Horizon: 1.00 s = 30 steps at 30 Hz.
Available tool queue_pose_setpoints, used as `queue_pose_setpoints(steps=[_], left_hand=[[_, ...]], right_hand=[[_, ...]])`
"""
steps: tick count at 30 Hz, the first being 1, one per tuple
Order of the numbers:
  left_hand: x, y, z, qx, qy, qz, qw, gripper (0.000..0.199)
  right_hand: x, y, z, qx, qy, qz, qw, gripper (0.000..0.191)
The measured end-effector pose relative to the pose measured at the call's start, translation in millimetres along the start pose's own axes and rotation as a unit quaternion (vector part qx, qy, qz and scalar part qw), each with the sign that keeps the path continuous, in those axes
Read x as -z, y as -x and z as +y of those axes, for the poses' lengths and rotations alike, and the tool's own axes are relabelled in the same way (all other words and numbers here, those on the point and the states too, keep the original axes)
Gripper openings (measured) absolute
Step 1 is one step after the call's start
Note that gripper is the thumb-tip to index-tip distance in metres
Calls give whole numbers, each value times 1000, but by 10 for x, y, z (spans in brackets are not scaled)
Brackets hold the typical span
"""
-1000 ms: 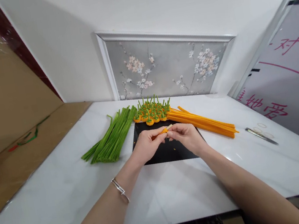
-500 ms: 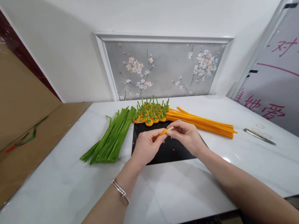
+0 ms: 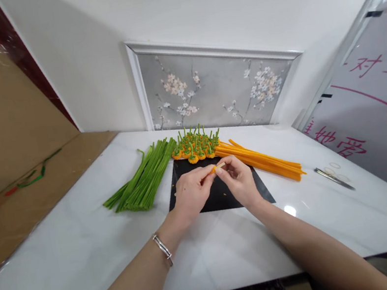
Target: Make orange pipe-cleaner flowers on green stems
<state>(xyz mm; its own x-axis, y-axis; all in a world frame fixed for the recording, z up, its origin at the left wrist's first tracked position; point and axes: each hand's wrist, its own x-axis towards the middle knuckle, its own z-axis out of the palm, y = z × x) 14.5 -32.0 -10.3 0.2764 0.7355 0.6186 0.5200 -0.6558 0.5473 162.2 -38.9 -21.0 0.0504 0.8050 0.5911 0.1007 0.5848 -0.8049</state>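
Head view: our left hand (image 3: 193, 189) pinches a small orange coil (image 3: 214, 169), our right hand (image 3: 239, 181) a pale stick (image 3: 221, 165), fingertips together above the black mat (image 3: 220, 200). Mini pumpkins (image 3: 196, 147) sit at eleven o'clock, green pipe cleaners (image 3: 143, 181) at nine, orange pipe cleaners (image 3: 263, 160) at three.

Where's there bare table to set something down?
Bare white table lies left of the green bundle and between your forearms, nearer than the black mat. Crowded beyond the mat: orange-and-green pieces between the green bundle and orange bundle.
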Motion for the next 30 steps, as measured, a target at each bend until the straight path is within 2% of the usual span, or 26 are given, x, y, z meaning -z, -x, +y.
queue_pose_setpoints(steps=[3, 5, 9, 13, 19, 25, 30], left_hand=[[16, -18, -18, 15, 14, -8, 1000, 26], [35, -26, -29, 16, 18, -6, 1000, 26], [69, -22, -30, 14, -13, -11, 1000, 21], [80, -11, -24, 18, -34, -44, 998, 21], [94, -29, -31, 32, 7, -56, 998, 42], [62, -34, -40, -2, 31, -29, 999, 26], [69, -38, -60, 33, 17, -76, 996, 26]], right_hand=[[76, -63, 6, -23, -34, -68, 997, 17], [142, -96, 8, -22, -21, -84, 996, 21], [243, -126, 24, -22, 28, -70, 997, 22], [274, -129, 56, -24, 68, -67, 995, 17], [263, -116, 71, -14, 86, -70, 994, 15], [239, -97, 45, -22, 83, -76, 993, 15], [235, -88, 55, 1, 103, -90, 991, 11]])
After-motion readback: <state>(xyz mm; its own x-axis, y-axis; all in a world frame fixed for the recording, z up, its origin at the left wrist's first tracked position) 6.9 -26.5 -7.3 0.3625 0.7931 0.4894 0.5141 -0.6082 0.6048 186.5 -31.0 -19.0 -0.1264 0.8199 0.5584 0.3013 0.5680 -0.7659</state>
